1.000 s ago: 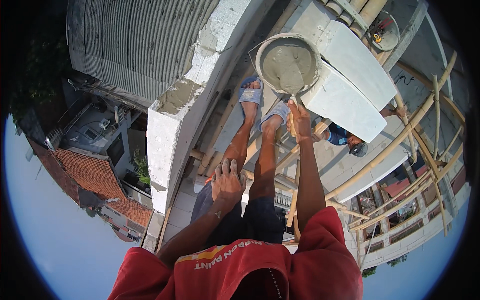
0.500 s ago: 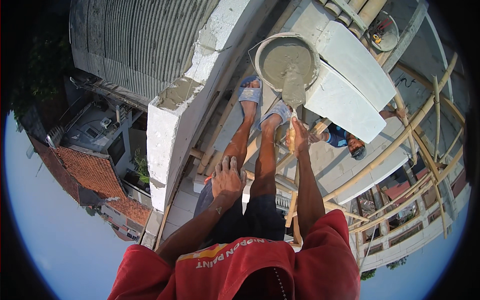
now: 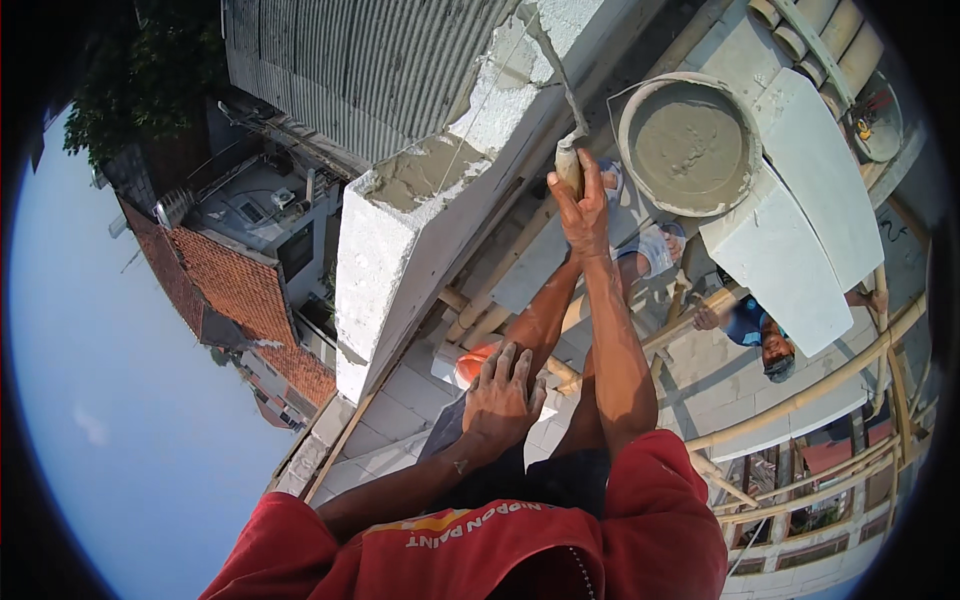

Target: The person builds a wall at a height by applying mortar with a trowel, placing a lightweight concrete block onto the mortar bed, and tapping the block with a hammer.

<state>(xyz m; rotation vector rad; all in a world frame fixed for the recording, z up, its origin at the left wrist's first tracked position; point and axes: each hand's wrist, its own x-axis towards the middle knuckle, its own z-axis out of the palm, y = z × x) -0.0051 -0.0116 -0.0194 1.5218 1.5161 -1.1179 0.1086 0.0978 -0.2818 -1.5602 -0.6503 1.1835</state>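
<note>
My right hand (image 3: pixel 583 215) is closed round the wooden handle of a trowel (image 3: pixel 568 98), whose thin blade is seen nearly edge-on. The blade reaches over the white block wall (image 3: pixel 400 270). Grey mortar (image 3: pixel 420 178) covers part of the wall's top at its near end. To the right of my right hand stands a bucket (image 3: pixel 690 209) of wet mortar (image 3: pixel 690 145). My left hand (image 3: pixel 500 402), dusted grey, lies on my bent leg with its fingers stretched out and nothing in them.
White blocks (image 3: pixel 840 165) lean beside the bucket. Bamboo scaffold poles (image 3: pixel 820 378) cross the right side, where another person (image 3: pixel 760 325) is lower down. A container of tools (image 3: pixel 876 125) is at the far right. A corrugated roof (image 3: pixel 350 70) and tiled roofs lie beyond the wall.
The trowel has come out of the bucket and moved left to the wall in my right hand. My view has shifted left. My left hand stays on my leg.
</note>
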